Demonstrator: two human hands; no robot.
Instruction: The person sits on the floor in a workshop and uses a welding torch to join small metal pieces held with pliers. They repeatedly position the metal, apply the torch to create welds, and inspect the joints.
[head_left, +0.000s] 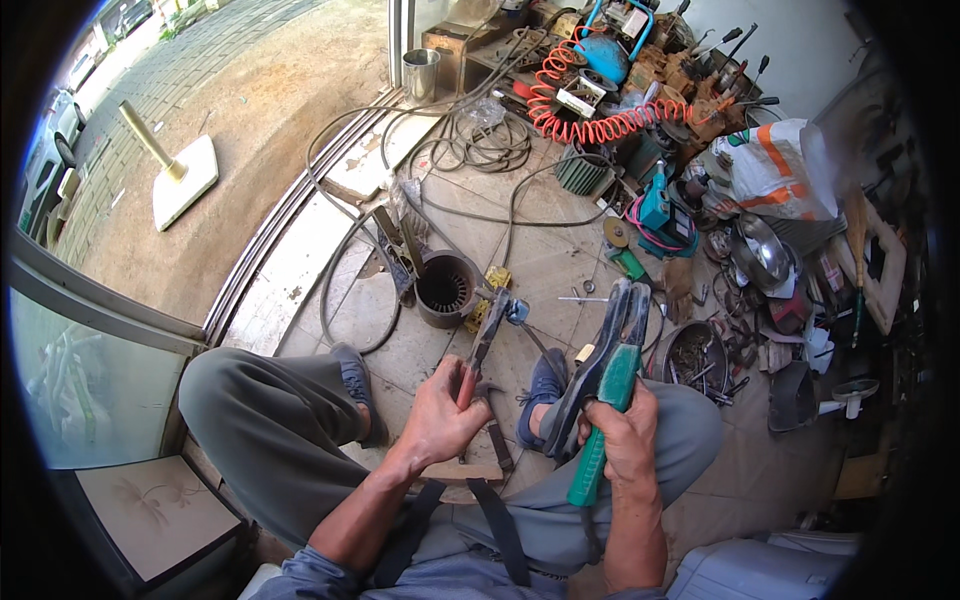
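Note:
My left hand (pixel 447 410) is closed around the red handles of pliers (pixel 484 345), their jaws pointing away from me. A small bluish piece (pixel 517 311) sits at the jaw tips; whether it is clamped I cannot tell. My right hand (pixel 625 428) grips a large green-handled tool (pixel 618 375) with two long, dark grey arms side by side, like a clamp. A thin rod (pixel 545 350) slants between the two tools. Beyond the pliers stands a round metal motor housing (pixel 447 318) with a slotted inner wall. A hammer (pixel 498 440) lies under my left hand.
Cables (pixel 470 150) loop over the tiled floor. At right are a teal machine (pixel 665 215), a metal bowl (pixel 760 250), a bucket of scraps (pixel 698 360) and a white sack (pixel 775 165). An orange coiled hose (pixel 600 120) lies behind. A wood block (pixel 470 471) is between my legs.

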